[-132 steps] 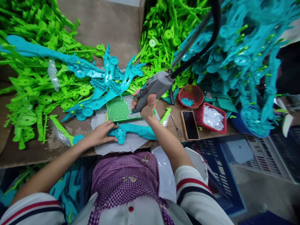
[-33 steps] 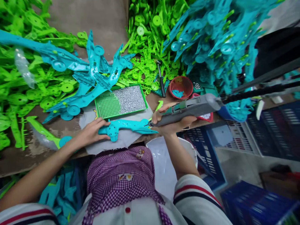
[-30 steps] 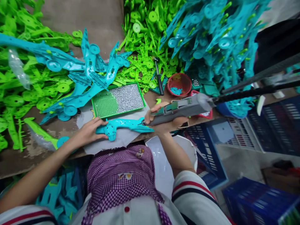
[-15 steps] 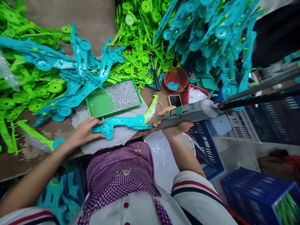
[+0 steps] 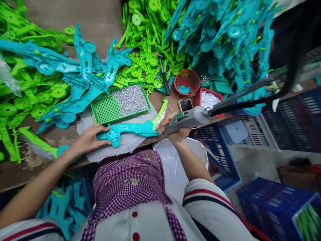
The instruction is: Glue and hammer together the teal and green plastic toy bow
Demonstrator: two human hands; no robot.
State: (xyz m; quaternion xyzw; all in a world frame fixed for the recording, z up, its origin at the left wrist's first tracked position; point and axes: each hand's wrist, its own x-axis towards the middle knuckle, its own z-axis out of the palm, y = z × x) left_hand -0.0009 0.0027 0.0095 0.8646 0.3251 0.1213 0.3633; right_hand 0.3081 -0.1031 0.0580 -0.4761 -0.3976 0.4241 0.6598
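A turquoise plastic part (image 5: 134, 129) with a lime-green arm lies on the pale cloth at the table's near edge. My left hand (image 5: 94, 138) grips its left end, thumb on the near side and fingers on the far side. In my right hand (image 5: 175, 132) is a grey electric screwdriver (image 5: 189, 118), its fingers wrapped round the body. The tool points left, its tip at the right end of the turquoise part; whether it touches a screw there I cannot tell. Just beyond the part is a green tray (image 5: 120, 103) with many small metal screws in its right half.
Lime-green parts (image 5: 150, 36) and turquoise parts (image 5: 220, 33) are heaped behind. A hammer (image 5: 164, 75), red bowl (image 5: 187, 82), phone (image 5: 185, 105) and red box (image 5: 209, 98) stand beyond the screwdriver. Its cable (image 5: 240, 98) runs to the upper right. Blue crates (image 5: 276, 204) are at the right.
My right hand and the screwdriver have shifted a little left, and the tool's rear end and cable have swung left. My left hand still holds the turquoise part.
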